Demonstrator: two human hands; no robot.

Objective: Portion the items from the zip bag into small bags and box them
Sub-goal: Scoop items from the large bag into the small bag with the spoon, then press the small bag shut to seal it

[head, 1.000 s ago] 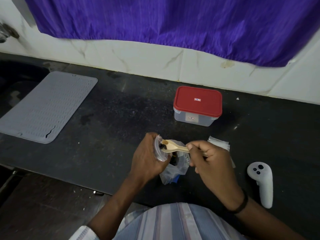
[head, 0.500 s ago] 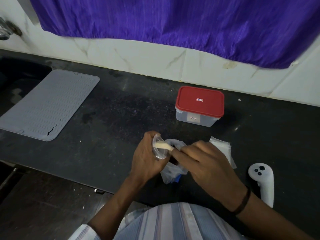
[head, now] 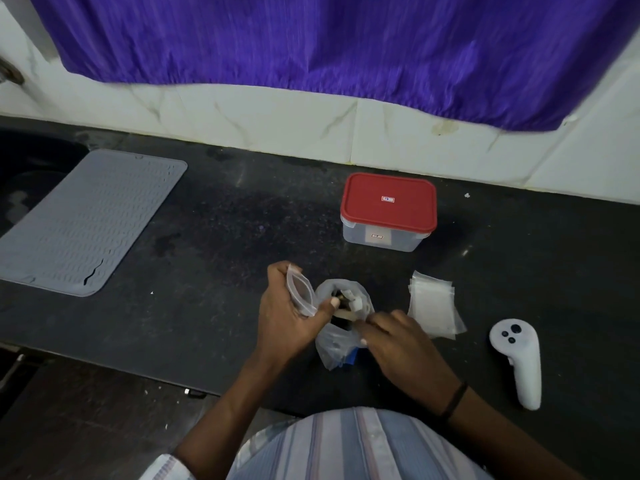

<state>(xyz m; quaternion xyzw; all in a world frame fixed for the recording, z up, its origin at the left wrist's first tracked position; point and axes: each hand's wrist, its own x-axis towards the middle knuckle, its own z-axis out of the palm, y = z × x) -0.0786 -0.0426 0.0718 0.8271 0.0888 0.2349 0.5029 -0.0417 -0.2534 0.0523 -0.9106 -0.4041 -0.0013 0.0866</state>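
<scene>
My left hand [head: 285,315] holds a small clear bag [head: 300,294] upright with its mouth spread wide. Just to its right stands the larger zip bag [head: 341,337], open at the top, with dark and white pieces inside. My right hand [head: 398,344] grips the handle of a small wooden spoon [head: 346,314], whose bowl is dipped inside the zip bag. A clear box with a red lid [head: 388,202] sits shut behind the bags. A stack of empty small bags [head: 433,306] lies to the right.
A grey ribbed mat [head: 86,220] lies at the left by a dark sink. A white hand controller [head: 517,358] lies at the right on the black counter [head: 225,237]. The counter's front edge runs just below my hands.
The spoon was at the small bag's mouth; my right hand has drawn it back and lowered it into the zip bag. My left hand keeps the small bag up.
</scene>
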